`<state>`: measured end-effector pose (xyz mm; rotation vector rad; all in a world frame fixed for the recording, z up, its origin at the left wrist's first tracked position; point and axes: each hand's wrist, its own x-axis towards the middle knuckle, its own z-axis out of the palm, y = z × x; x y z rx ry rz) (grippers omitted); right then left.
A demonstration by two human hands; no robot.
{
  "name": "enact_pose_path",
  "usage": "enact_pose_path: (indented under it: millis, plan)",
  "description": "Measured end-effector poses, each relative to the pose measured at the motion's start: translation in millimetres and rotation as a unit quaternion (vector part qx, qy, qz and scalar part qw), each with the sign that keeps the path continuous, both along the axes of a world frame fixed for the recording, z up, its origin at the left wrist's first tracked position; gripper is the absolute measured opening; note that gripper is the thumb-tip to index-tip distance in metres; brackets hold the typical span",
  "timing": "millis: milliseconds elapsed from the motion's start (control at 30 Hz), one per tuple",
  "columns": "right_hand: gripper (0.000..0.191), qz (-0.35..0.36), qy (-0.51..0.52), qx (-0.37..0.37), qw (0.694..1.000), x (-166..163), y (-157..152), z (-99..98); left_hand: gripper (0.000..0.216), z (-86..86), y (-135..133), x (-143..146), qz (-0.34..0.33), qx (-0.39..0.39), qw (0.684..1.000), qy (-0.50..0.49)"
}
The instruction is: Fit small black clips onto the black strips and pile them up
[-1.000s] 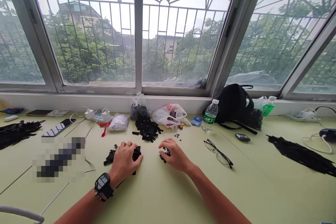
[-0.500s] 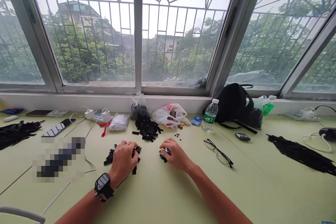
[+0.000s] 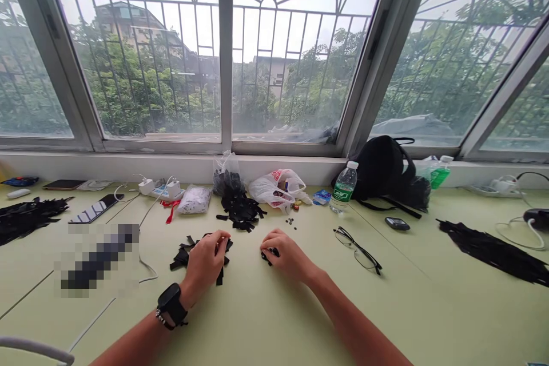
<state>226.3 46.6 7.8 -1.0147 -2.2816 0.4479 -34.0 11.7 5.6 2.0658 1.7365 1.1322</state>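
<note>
My left hand [image 3: 207, 257] is over a small pile of black fabric strips [image 3: 182, 255], a watch on its wrist. Thumb and forefinger are pinched together at the pile's right edge; whatever is between them is too small to make out. My right hand [image 3: 285, 253] rests on the table to the right, its fingers curled down over a cluster of small black pieces [image 3: 269, 255]. Its fingertips close among these pieces, and I cannot tell which one they grip. Beyond the hands lies a larger heap of black strips [image 3: 242, 213], spilling from a clear plastic bag [image 3: 226, 174].
A few small dark discs [image 3: 290, 221] lie past my right hand. Glasses [image 3: 358, 250], a water bottle [image 3: 343, 189] and a black backpack [image 3: 375, 174] are to the right. A white plastic bag [image 3: 274, 187] sits at the back. At left are a phone [image 3: 96, 209] and a white cable [image 3: 148, 269].
My left hand has lifted slightly and turned, its fingers drawing into a pinch away from the strips. The right fingers have closed further over the small black pieces, staying in place.
</note>
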Motion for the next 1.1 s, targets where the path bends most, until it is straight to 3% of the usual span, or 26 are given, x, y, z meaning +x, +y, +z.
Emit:
enact_pose_path:
  millis: [100,267,500,733,900,1100]
  plan:
    - [0.022,-0.006,-0.005,0.001,1.0,-1,0,0.9,0.027,3.4,1,3,-0.042,0.006,0.992,-0.119]
    - [0.023,-0.006,-0.007,0.002,1.0,-2,-1,1.0,0.028,6.5,4,4,-0.087,0.001,0.953,-0.291]
    - [0.02,-0.025,-0.009,0.018,0.999,-2,2,-3.7,0.037,2.4,4,6,-0.095,-0.082,0.899,-0.419]
    - [0.021,-0.026,0.02,0.025,0.999,-2,0,-1.6,0.027,1.2,2,6,-0.12,-0.132,0.844,-0.506]
    - [0.032,0.005,0.07,0.024,0.997,-13,-6,-2.9,0.039,-6.8,6,8,-0.15,-0.131,0.854,-0.48]
    - [0.029,0.009,0.067,0.034,0.997,-29,-15,-12.2,0.044,-23.7,13,7,-0.154,-0.127,0.879,-0.433]
